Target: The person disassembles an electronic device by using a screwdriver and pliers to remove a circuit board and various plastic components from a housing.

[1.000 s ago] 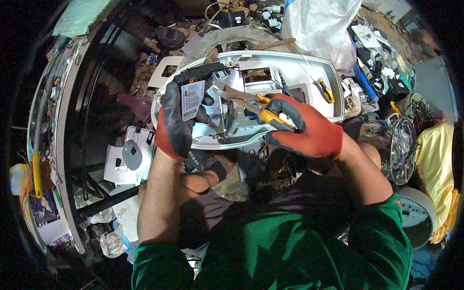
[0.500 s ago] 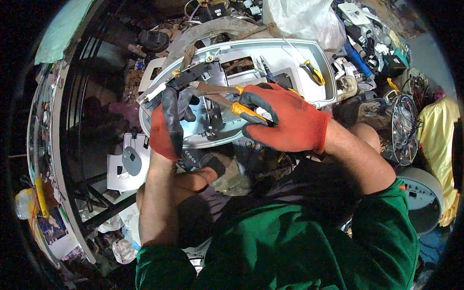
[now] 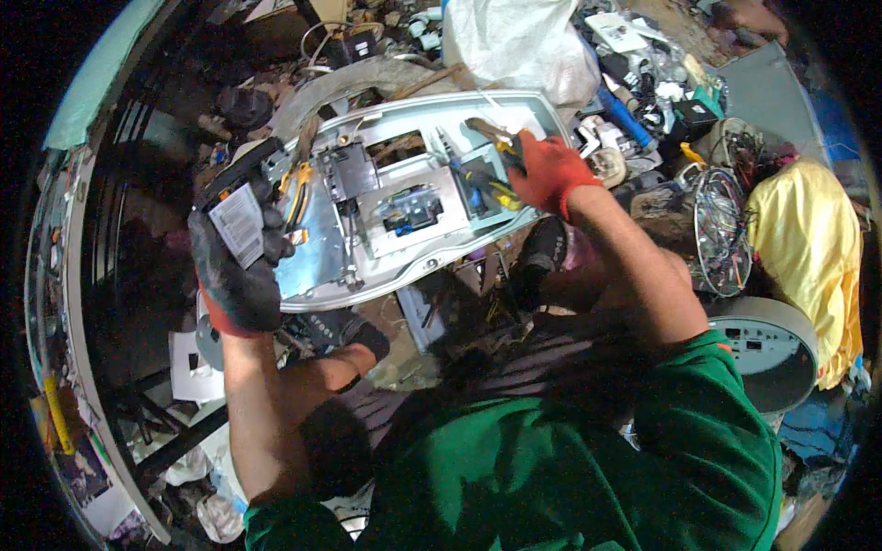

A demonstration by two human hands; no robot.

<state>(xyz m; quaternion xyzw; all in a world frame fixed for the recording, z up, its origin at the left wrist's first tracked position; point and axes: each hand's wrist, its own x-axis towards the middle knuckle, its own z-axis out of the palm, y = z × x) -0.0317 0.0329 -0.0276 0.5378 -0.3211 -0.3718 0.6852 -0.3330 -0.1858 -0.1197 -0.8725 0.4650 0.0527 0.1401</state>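
Head view: left hand [image 3: 234,275], fingers curled around labelled part [image 3: 238,225]; right hand [image 3: 549,172] gripping pliers [image 3: 487,131].

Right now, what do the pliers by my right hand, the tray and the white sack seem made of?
Pliers: the jaws look like dull brownish metal, perhaps rusted; the yellow of the handles suggests plastic or rubber. Tray: probably moulded plastic, white and smooth, from its continuous curved edge. Sack: likely woven plastic, with a faint sheen and soft creases, though the weave is too fine to confirm.
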